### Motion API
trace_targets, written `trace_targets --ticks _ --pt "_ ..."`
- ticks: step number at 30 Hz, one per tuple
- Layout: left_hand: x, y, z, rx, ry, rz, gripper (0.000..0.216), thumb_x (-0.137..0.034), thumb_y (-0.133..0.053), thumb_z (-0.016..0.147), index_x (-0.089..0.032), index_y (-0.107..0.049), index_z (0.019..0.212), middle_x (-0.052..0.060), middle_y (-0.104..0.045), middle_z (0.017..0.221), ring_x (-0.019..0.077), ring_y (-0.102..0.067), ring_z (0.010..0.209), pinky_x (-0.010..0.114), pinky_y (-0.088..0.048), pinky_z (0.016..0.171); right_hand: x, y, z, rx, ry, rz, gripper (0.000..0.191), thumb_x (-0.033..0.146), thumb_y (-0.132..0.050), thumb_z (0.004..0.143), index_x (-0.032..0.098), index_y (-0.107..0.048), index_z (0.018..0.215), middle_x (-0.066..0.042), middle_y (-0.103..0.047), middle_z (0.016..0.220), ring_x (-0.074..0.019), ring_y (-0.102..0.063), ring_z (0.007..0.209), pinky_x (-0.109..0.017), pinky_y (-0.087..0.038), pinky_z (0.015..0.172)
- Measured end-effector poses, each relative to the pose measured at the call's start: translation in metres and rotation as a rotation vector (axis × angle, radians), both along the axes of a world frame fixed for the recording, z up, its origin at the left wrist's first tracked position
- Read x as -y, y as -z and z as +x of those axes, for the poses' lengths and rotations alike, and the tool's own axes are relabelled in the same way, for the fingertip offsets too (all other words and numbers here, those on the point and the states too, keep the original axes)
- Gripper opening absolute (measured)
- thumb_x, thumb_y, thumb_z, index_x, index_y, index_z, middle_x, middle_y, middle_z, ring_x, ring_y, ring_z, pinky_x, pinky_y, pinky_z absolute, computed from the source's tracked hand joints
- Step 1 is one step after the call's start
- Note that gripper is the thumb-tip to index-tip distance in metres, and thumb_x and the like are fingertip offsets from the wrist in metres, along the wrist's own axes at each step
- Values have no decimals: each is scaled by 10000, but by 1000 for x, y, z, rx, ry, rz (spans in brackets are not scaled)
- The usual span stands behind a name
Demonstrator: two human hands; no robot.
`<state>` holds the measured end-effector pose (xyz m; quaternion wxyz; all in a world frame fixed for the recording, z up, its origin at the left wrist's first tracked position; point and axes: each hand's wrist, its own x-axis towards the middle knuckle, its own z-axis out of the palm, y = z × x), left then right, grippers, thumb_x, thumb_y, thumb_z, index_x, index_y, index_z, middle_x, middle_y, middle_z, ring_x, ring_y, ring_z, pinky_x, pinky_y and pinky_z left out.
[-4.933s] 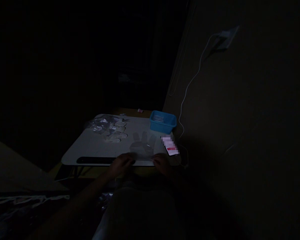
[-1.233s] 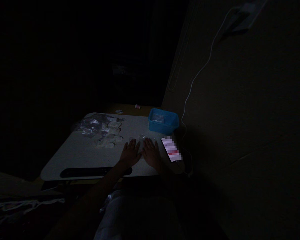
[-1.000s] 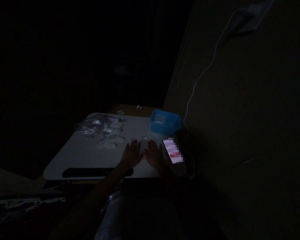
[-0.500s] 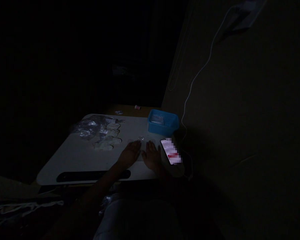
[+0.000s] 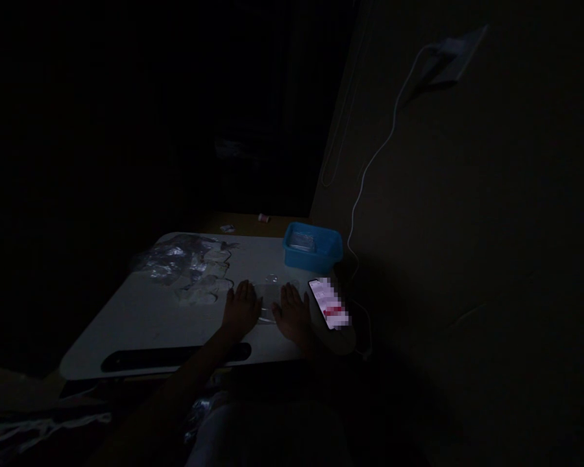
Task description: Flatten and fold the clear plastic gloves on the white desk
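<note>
The scene is very dark. My left hand (image 5: pixel 241 310) lies flat, fingers stretched out, on the small white table (image 5: pixel 141 318). My right hand (image 5: pixel 292 312) lies flat beside it in the same way. Between and partly under both hands is a thin clear plastic glove (image 5: pixel 267 299), pressed against the tabletop. A pile of clear plastic gloves and wrapping (image 5: pixel 185 266) lies to the left of my hands.
A blue plastic tub (image 5: pixel 313 247) stands at the table's far right corner. A lit phone (image 5: pixel 328 303) lies at the right edge, next to my right hand. A white cable (image 5: pixel 370 162) runs down the wall from a socket (image 5: pixel 450 55). A dark slot (image 5: pixel 175 357) runs along the table's near edge.
My hands have moved from the table's near edge onto the clear glove, then slid apart a little while staying flat. The view has shifted slightly.
</note>
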<state>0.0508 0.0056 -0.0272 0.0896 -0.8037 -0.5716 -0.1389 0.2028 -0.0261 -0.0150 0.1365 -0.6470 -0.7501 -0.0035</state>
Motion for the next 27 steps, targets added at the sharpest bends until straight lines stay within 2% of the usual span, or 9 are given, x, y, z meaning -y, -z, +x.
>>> trace_targets --ticks 4,7,10,14,20,24,27 --pt "-19 2 10 -16 424 -51 453 -156 -327 807 -90 -430 1244 143 -447 1303 198 -406 1204 362 -319 1002 0 2 0 0 0 26 549 428 -214 891 121 -318 1334 -113 -279 1401 -219 -214 1303 -484 -122 1033" --pt "-34 2 14 -44 512 -135 446 -154 -341 800 -71 -445 1226 149 -466 1285 182 -419 1195 327 -343 987 0 4 0 4 5 60 539 425 -200 898 125 -340 1323 -117 -300 1393 -225 -236 1295 -479 -125 1032" --pt "-40 3 11 -60 495 -139 449 -209 -320 835 -87 -410 1259 146 -410 1330 194 -359 1240 373 -291 1016 0 6 1 1 -1 101 531 420 -199 901 125 -354 1315 -121 -319 1384 -225 -262 1283 -479 -131 1029" --pt "-40 5 4 -86 398 -118 486 -313 -294 866 -130 -339 1313 128 -315 1388 206 -275 1286 441 -207 1039 -1 8 1 -6 -8 123 522 418 -220 899 129 -361 1310 -121 -337 1374 -223 -273 1278 -481 -137 1028" --pt "-45 -3 0 -69 308 -129 529 -432 -298 859 -202 -303 1335 107 -293 1404 229 -252 1294 479 -192 1024 -2 13 1 17 2 143 506 400 -259 893 125 -373 1303 -120 -336 1375 -226 -268 1282 -467 -134 1036" --pt "-36 -11 -8 50 255 -49 496 -374 -216 889 -193 -274 1347 83 -310 1402 209 -263 1290 436 -237 1017 -3 12 1 13 4 132 507 405 -257 893 132 -373 1304 -113 -337 1377 -222 -271 1280 -469 -134 1036" --pt "-16 -6 -16 54 290 -41 483 -321 -203 890 -162 -302 1335 91 -346 1383 197 -304 1268 407 -262 1013 -2 10 0 14 11 112 515 410 -249 893 135 -355 1314 -119 -339 1375 -224 -267 1282 -482 -130 1033"
